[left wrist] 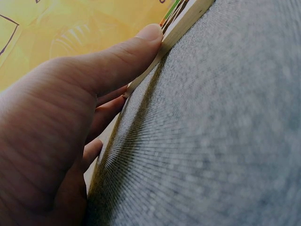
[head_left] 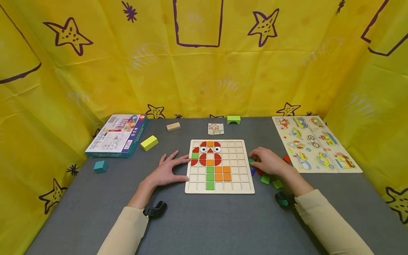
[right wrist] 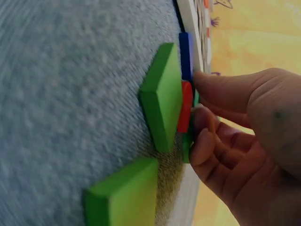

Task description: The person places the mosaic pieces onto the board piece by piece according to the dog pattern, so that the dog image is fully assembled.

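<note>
**Hands at the mosaic board**

While you sit at the grey felt table point(head_left: 204, 223), yellow cloth point(head_left: 105, 81) printed with purple stars walls it in on three sides. The wooden board point(head_left: 220, 189) lies in the middle, its grid partly filled with red, orange and green tiles. Your left hand point(head_left: 169, 171) lies flat against the board's left edge, fingers straight, thumb point(left wrist: 127, 56) pressed on the rim, holding nothing. Your right hand point(head_left: 269, 162) curls over a small pile of loose tiles point(head_left: 266, 177) just right of the board, fingertips point(right wrist: 202, 136) pinching a green tile point(right wrist: 186, 143) that stands on edge beside a red one. Two green tiles point(right wrist: 162, 96) lie flat nearer your wrist. One box point(head_left: 118, 136) sits far left, with three blocks near it: yellow point(head_left: 149, 142), teal point(head_left: 100, 166), plain wood point(head_left: 173, 126). One green arch point(head_left: 233, 119) and one card point(head_left: 215, 129) lie behind the board. One vehicle puzzle point(head_left: 315, 145) lies right.
</note>
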### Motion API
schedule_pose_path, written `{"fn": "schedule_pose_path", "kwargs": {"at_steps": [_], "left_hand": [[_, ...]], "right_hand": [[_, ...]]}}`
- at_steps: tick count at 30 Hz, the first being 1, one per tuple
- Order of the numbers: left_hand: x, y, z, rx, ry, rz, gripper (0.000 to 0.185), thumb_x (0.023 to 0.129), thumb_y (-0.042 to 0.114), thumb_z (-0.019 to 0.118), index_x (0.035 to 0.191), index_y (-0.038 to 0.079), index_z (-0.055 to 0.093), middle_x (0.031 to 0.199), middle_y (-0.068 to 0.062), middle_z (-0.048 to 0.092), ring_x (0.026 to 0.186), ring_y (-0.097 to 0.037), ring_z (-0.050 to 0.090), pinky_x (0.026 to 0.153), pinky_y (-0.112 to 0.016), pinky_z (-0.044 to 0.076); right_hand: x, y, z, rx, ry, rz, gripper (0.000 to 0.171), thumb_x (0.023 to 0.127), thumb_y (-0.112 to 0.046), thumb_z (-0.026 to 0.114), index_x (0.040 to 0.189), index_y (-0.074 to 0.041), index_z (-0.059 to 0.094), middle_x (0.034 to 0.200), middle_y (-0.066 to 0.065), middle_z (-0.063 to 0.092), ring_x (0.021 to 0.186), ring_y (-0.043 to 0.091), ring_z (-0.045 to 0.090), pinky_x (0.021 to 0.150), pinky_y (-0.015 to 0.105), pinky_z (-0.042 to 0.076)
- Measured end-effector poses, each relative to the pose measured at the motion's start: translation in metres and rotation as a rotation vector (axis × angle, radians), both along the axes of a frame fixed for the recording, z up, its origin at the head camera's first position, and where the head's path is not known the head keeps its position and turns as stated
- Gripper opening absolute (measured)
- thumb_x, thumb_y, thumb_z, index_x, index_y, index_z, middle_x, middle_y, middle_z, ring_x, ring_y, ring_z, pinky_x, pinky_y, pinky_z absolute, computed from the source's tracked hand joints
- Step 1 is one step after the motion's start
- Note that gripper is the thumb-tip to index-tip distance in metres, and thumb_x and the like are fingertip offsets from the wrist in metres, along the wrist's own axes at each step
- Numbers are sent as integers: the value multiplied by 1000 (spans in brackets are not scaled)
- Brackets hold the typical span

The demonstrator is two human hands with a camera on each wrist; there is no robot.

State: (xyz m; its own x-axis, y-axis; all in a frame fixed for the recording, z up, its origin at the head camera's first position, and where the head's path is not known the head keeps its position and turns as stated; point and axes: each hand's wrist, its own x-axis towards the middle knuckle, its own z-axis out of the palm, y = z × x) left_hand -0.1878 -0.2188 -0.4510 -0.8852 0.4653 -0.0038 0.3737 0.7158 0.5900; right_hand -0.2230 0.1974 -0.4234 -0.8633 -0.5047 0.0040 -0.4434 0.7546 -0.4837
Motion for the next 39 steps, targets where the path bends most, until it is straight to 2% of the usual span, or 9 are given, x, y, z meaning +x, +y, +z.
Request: {"fn": "schedule_pose_path", "kwargs": {"at_steps": [5, 14, 21, 32, 39], "left_hand": [[0, 0, 0, 1, 2, -1, 77, 84, 51, 79, 149, 19, 54, 160, 1, 38, 153, -36, 8, 115, -63, -9], [1, 1, 1, 4, 16, 1, 75, 84, 49, 80, 148, 19, 55, 159, 0, 40, 152, -37, 9, 114, -64, -7], [0, 1, -1, 1, 17, 1, 75, 84, 49, 80, 147, 19, 56, 159, 0, 40, 152, -38, 10, 114, -64, -8], [0, 0, 0, 2, 13, -4, 74, 84, 50, 79, 148, 19, 55, 159, 1, 40, 152, -37, 10, 114, -64, -8], [0, 1, 0, -5, 11, 1, 74, 84, 50, 79, 148, 19, 55, 159, 0, 40, 152, -38, 9, 114, -65, -8]], "right_hand": [[1, -3, 2, 17, -20, -20, 18, 92, -7, 74, 107, 0, 67, 95, 8, 62, 85, 23, 59, 78, 44, 52], [3, 0, 6, -66, -13, -4, 8, 92, -1, 71, 97, -4, 67, 83, 0, 62, 75, 16, 56, 70, 36, 49], [5, -5, 13, -97, -4, -1, 7, 92, -1, 71, 96, -6, 67, 84, -1, 63, 77, 16, 57, 73, 37, 50], [9, -36, 9, -127, -75, 109, 6, 94, -3, 71, 96, -7, 66, 82, -3, 61, 74, 13, 54, 69, 31, 48], [6, -48, 7, -114, -58, 129, 6, 93, -3, 71, 95, -7, 67, 83, -4, 62, 75, 13, 55, 72, 32, 49]]}}
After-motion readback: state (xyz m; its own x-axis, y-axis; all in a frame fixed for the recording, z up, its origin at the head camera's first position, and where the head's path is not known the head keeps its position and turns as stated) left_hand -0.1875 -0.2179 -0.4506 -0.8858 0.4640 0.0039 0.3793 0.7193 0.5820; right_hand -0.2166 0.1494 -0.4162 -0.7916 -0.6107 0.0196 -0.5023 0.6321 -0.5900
